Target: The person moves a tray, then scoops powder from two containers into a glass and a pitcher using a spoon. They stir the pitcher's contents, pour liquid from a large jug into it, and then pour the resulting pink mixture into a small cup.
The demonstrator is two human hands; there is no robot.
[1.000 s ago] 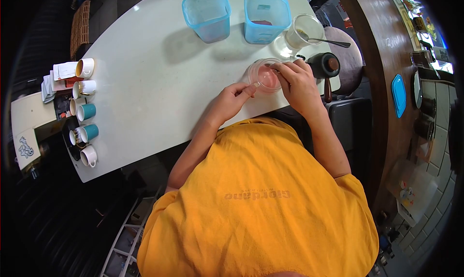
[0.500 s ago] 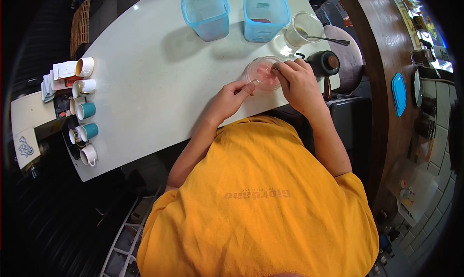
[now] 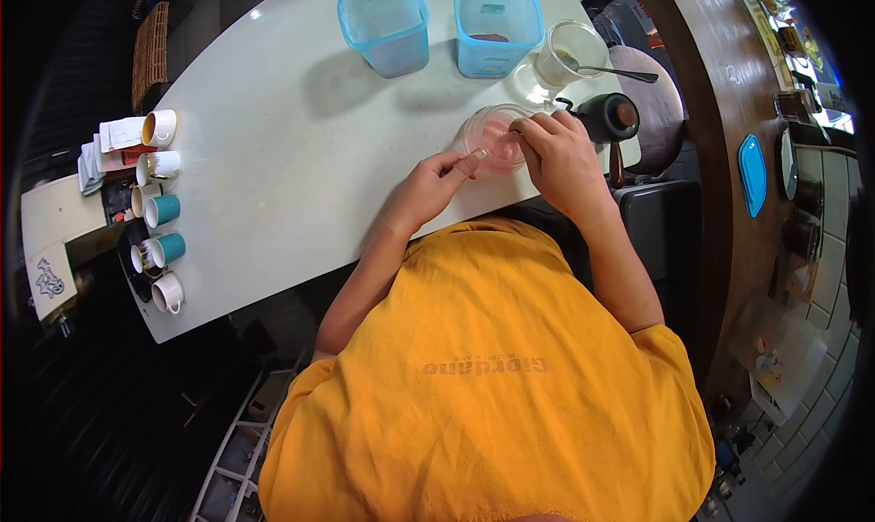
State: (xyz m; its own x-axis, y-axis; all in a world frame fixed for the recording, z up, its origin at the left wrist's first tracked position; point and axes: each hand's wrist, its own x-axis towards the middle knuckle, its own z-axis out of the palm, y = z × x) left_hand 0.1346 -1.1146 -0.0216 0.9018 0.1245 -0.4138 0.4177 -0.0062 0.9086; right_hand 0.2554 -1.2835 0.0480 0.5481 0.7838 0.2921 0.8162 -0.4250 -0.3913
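A clear cup (image 3: pixel 473 135) with pink contents stands on the white table near its front edge. My left hand (image 3: pixel 443 183) grips the near left side of this cup, thumb and fingers closed at what looks like a small clear handle. Over the cup's right side, my right hand (image 3: pixel 560 151) is closed in a pinch on a thin utensil dipping into the pink contents. Most of that utensil is hidden by the fingers. Just right of the right hand sits a black pot or pitcher (image 3: pixel 605 118) with a brown knob and handle.
Two blue translucent containers (image 3: pixel 384 28) stand at the back. Near them is another clear cup (image 3: pixel 567 46) with a spoon (image 3: pixel 623 72) leaning out. Several mugs (image 3: pixel 163 209) line the left edge. A blue lid (image 3: pixel 752 176) rests on the brown wooden counter (image 3: pixel 715 248) at right.
The right hand has shifted very slightly at the cup, and the pink contents look a little different. Both hands keep their grip; the view has moved slightly.
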